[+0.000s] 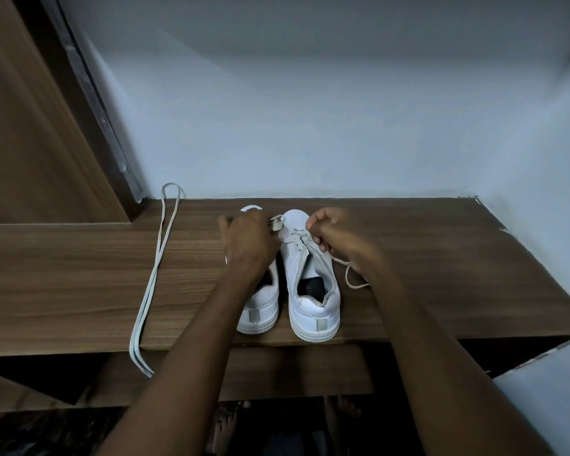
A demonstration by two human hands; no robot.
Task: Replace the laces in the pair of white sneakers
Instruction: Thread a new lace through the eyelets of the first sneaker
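Note:
Two white sneakers stand side by side on a wooden shelf (441, 258), heels toward me. The right sneaker (313, 291) has a lace (298, 240) threaded through its lower eyelets. My left hand (247, 238) reaches over the left sneaker (260, 307) and pinches a bunched lace end (276, 222) near the toe. My right hand (329, 232) is curled round the other lace strand, whose loose end (352, 274) trails onto the shelf to the right. The left sneaker's front is mostly hidden by my left forearm.
A long white spare lace (152, 278) lies folded double on the shelf's left part, its ends hanging over the front edge. A wooden door and frame (46, 126) stand at left. Pale walls close the back and right. Bare feet (343, 409) show below the shelf.

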